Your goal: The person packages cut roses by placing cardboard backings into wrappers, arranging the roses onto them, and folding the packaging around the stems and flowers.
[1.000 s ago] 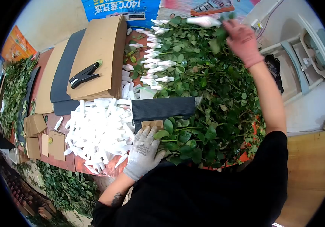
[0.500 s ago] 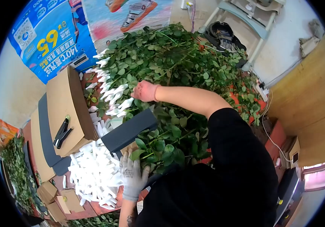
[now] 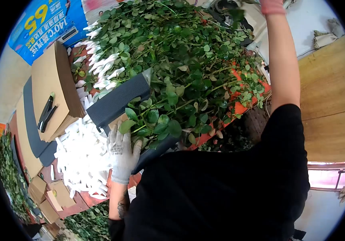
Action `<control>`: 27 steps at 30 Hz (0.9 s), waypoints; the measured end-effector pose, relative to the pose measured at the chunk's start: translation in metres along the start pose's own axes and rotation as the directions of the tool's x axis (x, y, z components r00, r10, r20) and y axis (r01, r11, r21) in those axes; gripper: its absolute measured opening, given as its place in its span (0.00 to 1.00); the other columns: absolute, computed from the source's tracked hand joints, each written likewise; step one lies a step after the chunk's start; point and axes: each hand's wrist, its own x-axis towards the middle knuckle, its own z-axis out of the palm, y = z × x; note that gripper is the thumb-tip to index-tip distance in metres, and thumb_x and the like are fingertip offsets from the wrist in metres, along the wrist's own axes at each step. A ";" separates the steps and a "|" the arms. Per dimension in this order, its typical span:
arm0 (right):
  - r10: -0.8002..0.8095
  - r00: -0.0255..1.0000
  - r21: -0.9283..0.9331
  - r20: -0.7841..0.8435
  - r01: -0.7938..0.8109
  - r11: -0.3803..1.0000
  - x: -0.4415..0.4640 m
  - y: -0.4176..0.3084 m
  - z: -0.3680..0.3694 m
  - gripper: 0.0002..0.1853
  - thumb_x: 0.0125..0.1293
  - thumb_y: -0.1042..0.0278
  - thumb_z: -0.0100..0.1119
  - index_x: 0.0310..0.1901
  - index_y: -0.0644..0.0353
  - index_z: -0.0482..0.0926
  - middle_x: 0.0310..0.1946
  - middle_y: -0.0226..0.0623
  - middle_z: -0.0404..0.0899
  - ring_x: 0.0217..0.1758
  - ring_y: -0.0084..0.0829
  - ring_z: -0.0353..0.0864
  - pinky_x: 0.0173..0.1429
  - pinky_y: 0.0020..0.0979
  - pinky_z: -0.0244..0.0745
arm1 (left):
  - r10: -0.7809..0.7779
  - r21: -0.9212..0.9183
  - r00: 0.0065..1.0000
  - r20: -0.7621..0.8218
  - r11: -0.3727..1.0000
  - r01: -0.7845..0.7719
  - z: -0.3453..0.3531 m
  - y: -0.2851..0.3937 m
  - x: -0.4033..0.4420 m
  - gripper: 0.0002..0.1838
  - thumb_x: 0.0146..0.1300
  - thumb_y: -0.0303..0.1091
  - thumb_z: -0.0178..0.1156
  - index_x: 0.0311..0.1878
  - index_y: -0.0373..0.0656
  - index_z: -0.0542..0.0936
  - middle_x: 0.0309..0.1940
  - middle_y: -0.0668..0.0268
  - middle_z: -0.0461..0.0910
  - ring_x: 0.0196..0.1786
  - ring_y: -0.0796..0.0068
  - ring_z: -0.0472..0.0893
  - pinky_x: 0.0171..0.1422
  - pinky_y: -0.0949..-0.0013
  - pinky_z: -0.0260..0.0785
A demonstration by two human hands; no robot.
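My left hand (image 3: 122, 154), in a grey-white glove, lies with fingers spread on a small brown cardboard piece (image 3: 117, 120) at the lower edge of a black corrugated sheet (image 3: 120, 99). Leafy stems (image 3: 160, 122) lie just right of its fingers. At the top right edge, my right hand (image 3: 272, 6) in a pink glove is cut off by the frame, its fingers out of sight. A blurred leafy stem (image 3: 236, 17) shows to its left. Roses with white-sleeved heads (image 3: 104, 64) lie in a row, their green foliage (image 3: 172, 44) spreading right.
White foam sleeves (image 3: 82, 156) are heaped left of my left hand. A black stapler (image 3: 47, 113) rests on stacked cardboard (image 3: 56, 86). Cardboard scraps (image 3: 62, 193) lie near the table's front edge. A dark bag (image 3: 226, 14) sits behind the foliage.
My right hand has swung from beside the wrapped heads up to the far right, with a blurred stem near it. My left hand stays on the cardboard piece. The view has shifted.
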 end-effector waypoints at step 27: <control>-0.531 0.468 0.413 0.707 0.337 0.846 -0.324 -0.197 0.103 0.16 0.62 0.65 0.45 0.52 0.54 0.70 0.28 0.33 0.73 0.31 0.30 0.75 0.35 0.31 0.68 | -0.014 0.079 0.985 0.172 0.997 0.000 -0.016 0.011 0.009 0.28 0.59 0.44 0.56 0.57 0.33 0.73 0.59 0.49 0.70 0.65 0.45 0.63 0.67 0.47 0.54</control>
